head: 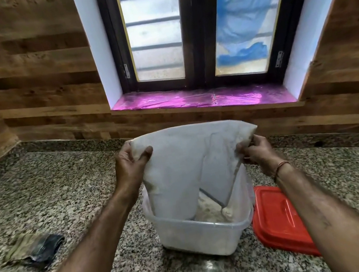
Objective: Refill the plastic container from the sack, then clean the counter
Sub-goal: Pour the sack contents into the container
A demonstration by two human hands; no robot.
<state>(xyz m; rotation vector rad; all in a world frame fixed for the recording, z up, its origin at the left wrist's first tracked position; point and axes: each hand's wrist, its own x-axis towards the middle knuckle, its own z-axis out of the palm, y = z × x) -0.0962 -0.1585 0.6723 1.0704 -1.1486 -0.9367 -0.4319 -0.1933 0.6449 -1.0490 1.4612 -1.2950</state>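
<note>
A white sack [186,165] hangs upside down, its mouth down inside a clear plastic container [202,236] on the granite counter [64,193]. Pale powder lies in the container under the sack's mouth. My left hand [129,168] grips the sack's upper left corner. At the upper right corner my right hand [257,153] pinches the cloth. Both hands hold the sack's bottom edge above the container.
A red lid [276,221] lies flat on the counter, right of the container. A crumpled dark and olive cloth [36,249] lies at the left, near the counter's front edge. Behind stand a wood-panelled wall and a window with a pink-covered sill [203,98].
</note>
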